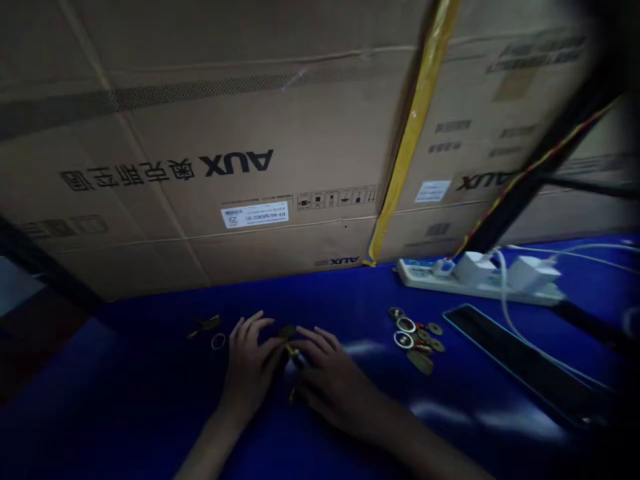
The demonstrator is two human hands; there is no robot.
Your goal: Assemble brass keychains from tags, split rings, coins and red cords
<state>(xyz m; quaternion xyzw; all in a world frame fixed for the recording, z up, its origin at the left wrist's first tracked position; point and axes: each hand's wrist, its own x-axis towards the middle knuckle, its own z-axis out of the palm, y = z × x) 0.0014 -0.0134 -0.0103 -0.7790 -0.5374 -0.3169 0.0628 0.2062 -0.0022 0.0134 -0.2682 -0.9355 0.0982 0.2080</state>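
Over the blue tabletop, my left hand point(253, 363) and my right hand point(327, 380) meet at a small brass-coloured metal piece point(291, 349). The thumb and index finger of my left hand close on its left side, with the other fingers bent above. From the right, my right hand's fingers close on the same piece, partly hiding it. A dark, flat, coin-like piece point(287, 331) lies at the fingertips. Below my right fingers a small gold bit point(293, 395) shows; what it belongs to is unclear in the dim light.
Left of my hands lie a thin metal ring point(218, 341) and small brass pieces point(209, 324). To the right is a pile of holed coins point(436, 345) and silver rings point(404, 340). Beyond are a phone point(515, 357), a white power strip point(425, 275) and large cardboard boxes point(310, 120).
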